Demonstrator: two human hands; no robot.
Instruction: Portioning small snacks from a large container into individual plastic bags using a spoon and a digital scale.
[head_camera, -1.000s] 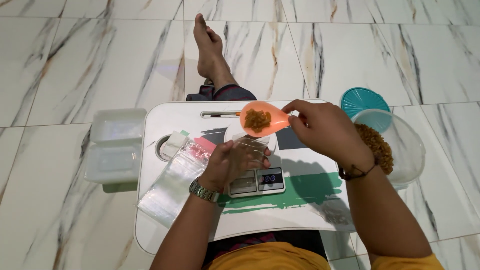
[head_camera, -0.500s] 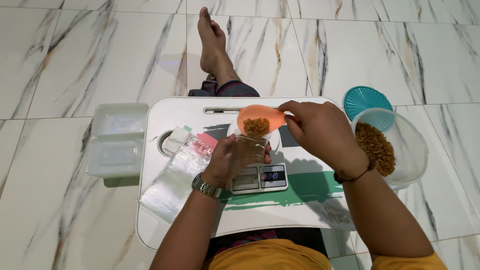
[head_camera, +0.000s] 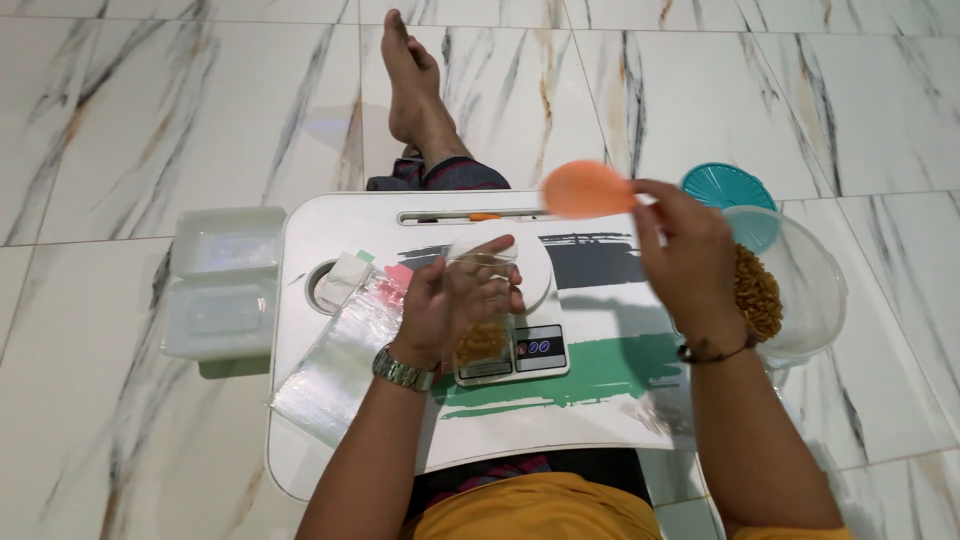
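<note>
My left hand (head_camera: 452, 300) holds a clear plastic bag (head_camera: 482, 300) upright on a small white kitchen scale (head_camera: 520, 345); brown pasta-like pieces lie at the bag's bottom. My right hand (head_camera: 685, 255) holds an orange scoop (head_camera: 585, 188) by its handle, raised to the right of the bag, its underside showing. A clear round tub (head_camera: 800, 290) with more of the brown pieces sits just right of that hand.
A white lap tray (head_camera: 330, 225) carries the scale and a stack of clear bags (head_camera: 340, 345). Clear lidded boxes (head_camera: 222, 280) stand at its left. A teal lid (head_camera: 728, 185) lies behind the tub. My bare foot (head_camera: 412, 85) rests on the marble floor.
The scoop held brown pieces over the bag's mouth; now it is lifted away to the right and the pieces lie in the bag. My left hand still grips the bag.
</note>
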